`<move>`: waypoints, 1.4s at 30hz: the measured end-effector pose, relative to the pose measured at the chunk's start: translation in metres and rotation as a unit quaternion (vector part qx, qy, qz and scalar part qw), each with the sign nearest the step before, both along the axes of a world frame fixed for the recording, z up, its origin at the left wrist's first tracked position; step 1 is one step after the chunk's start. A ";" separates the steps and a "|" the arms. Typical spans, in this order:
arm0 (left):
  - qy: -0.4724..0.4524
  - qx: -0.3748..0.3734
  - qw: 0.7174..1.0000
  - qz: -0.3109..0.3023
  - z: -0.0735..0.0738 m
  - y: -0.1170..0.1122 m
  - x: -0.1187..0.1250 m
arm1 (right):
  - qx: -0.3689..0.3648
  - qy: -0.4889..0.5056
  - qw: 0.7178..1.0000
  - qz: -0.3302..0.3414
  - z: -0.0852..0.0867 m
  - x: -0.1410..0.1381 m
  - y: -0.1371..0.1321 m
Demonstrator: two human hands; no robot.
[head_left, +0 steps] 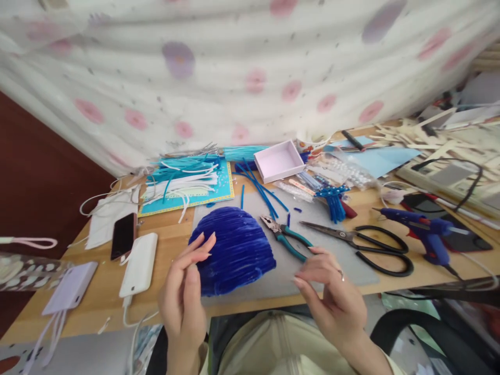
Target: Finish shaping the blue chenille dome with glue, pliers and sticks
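A rounded panel of dark blue pipe cleaners lies flat on a grey mat at the table's front edge. My left hand is raised at the panel's left side, fingers stretched and holding nothing; it overlaps the panel's edge, and I cannot tell whether it touches. To the right, my right hand hovers near the pliers' handles, its fingers loosely bent with nothing visible in them. The teal-handled pliers lie between the panel and black-handled scissors. Several loose blue pipe cleaners rest behind the panel.
On the left are a phone, a white power bank and a lilac device. A blue glue gun sits at right. Behind are bundled pipe cleaners, a pale box and a patterned curtain.
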State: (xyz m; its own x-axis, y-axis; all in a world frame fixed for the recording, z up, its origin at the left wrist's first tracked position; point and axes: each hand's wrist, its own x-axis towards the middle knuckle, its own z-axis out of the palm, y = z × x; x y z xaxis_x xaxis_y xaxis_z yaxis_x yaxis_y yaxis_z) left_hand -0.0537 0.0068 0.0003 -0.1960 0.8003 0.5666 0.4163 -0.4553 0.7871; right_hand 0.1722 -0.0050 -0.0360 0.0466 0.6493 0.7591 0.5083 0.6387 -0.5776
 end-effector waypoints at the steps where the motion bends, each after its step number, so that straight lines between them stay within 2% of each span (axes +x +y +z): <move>1: -0.007 -0.001 1.000 0.002 0.000 0.000 -0.001 | 0.000 0.016 1.000 -0.016 -0.002 0.006 0.002; 5: -0.016 -0.009 1.000 -0.002 -0.003 0.001 -0.003 | -0.039 0.030 0.993 -0.108 -0.004 0.043 0.015; 9: -0.017 -0.013 1.000 0.002 -0.004 0.001 -0.001 | -0.106 0.021 0.967 -0.232 -0.003 0.083 0.032; 12: -0.002 -0.027 1.000 0.007 -0.001 -0.004 0.004 | -0.124 0.005 0.952 -0.281 -0.001 0.105 0.048; 15: 0.032 -0.029 0.999 0.003 0.001 -0.005 0.010 | -0.152 -0.182 0.933 -0.270 0.009 0.110 0.077; 17: 0.059 -0.023 0.998 0.002 0.002 -0.003 0.013 | -0.207 -0.320 0.896 -0.227 0.019 0.103 0.105; 20: 0.094 -0.012 0.996 0.005 0.001 0.005 0.012 | -0.264 -0.396 0.853 -0.212 0.029 0.085 0.150; 23: 0.131 0.000 0.991 0.007 -0.001 0.011 0.007 | -0.328 -0.452 0.802 -0.212 0.029 0.071 0.184; 26: 0.150 0.010 0.989 0.009 -0.004 0.011 0.004 | -0.361 -0.483 0.770 -0.207 0.026 0.065 0.197; 29: 0.137 0.014 0.991 0.005 -0.006 0.010 0.004 | -0.378 -0.495 0.757 -0.199 0.026 0.065 0.197; 32: 0.120 0.006 0.993 0.002 -0.006 0.009 0.004 | -0.387 -0.484 0.760 -0.194 0.033 0.070 0.192; 34: 0.122 0.005 0.993 -0.003 -0.005 0.009 0.004 | -0.386 -0.465 0.773 -0.194 0.042 0.075 0.187; 38: 0.129 0.013 0.992 -0.010 -0.002 0.011 0.004 | -0.338 -0.401 0.829 -0.193 0.064 0.080 0.166; 39: 0.129 0.013 0.991 -0.009 -0.001 0.012 0.004 | -0.316 -0.376 0.850 -0.191 0.068 0.079 0.157; 41: 0.126 0.008 0.992 -0.006 0.000 0.012 0.005 | -0.258 -0.286 0.909 -0.157 0.072 0.072 0.135; 42: 0.121 0.004 0.993 -0.006 0.001 0.013 0.005 | -0.195 -0.155 0.963 -0.100 0.072 0.066 0.121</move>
